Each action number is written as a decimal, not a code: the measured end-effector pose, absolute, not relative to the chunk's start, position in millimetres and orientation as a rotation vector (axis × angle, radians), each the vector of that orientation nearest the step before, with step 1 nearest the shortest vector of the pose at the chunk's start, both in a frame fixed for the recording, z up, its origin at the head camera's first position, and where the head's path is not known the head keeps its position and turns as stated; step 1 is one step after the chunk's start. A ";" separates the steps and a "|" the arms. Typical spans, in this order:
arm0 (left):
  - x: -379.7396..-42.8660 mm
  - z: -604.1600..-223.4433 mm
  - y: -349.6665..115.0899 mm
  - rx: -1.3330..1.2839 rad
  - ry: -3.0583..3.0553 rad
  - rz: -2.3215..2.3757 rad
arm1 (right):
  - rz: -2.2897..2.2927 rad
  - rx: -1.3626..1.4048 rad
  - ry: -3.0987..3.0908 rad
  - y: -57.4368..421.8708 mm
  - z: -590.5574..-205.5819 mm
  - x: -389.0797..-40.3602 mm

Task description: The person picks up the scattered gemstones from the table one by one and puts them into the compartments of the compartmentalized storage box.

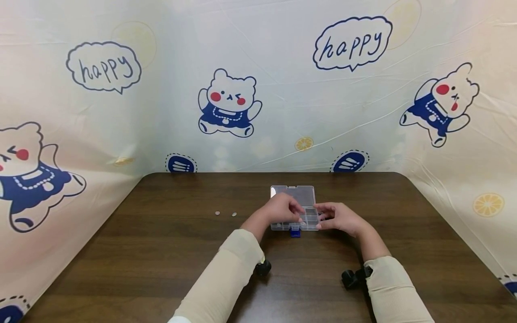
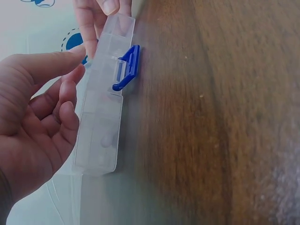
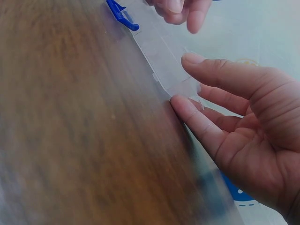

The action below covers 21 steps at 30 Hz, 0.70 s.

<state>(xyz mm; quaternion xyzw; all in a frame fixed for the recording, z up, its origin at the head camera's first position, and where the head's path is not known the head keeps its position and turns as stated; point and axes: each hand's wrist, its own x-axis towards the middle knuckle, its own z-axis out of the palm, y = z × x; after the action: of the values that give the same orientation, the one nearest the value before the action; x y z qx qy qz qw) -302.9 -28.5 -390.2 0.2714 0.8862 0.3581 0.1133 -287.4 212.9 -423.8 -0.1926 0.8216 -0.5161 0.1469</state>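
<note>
A clear compartment box [image 1: 311, 216] lies on the table with its lid [image 1: 303, 196] raised at the back and a blue latch [image 1: 295, 233] hanging at the front. Over the compartments is my left hand [image 1: 282, 208], thumb and forefinger pinched close together with a small pale disc just showing at the tips. My right hand [image 1: 340, 218] grips the box's right end, its digits spread around the corner [image 3: 176, 89]. A roundish piece [image 2: 107, 140] shows through the box wall in the left wrist view. To the left lie two small whitish discs, one farther left [image 1: 217, 213], the other [image 1: 234, 214] nearer the box.
The brown wooden table [image 1: 161, 251] extends around the box. Behind and beside it hangs a pale printed curtain [image 1: 278, 112] with bears and lettering. Dark wrist cameras [image 1: 263, 268] sit below both sleeves.
</note>
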 end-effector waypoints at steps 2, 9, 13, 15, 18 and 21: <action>-302.1 -391.0 -30.1 0.795 2.588 1.095 | -1.486 -0.559 2.366 213.1 -424.4 -288.0; -299.5 -392.6 -37.0 0.826 2.563 1.177 | -1.479 -0.549 2.373 214.8 -424.6 -289.4; -296.6 -390.3 -40.9 0.822 2.539 1.229 | -1.476 -0.540 2.375 214.8 -424.7 -289.5; -295.4 -388.8 -42.6 0.812 2.530 1.251 | -1.482 -0.539 2.372 214.5 -424.8 -289.5; -293.8 -387.4 -44.5 0.798 2.508 1.290 | -1.485 -0.553 2.374 214.3 -425.4 -289.9; -292.3 -386.6 -47.0 0.783 2.495 1.313 | -1.481 -0.570 2.384 214.1 -425.9 -289.8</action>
<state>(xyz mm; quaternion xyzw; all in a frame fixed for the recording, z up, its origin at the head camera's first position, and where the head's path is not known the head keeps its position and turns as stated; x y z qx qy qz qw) -292.3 -47.0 -386.6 0.2661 0.8478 0.4460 0.1074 -289.8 214.1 -425.9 -0.1971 0.8244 -0.5121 0.1387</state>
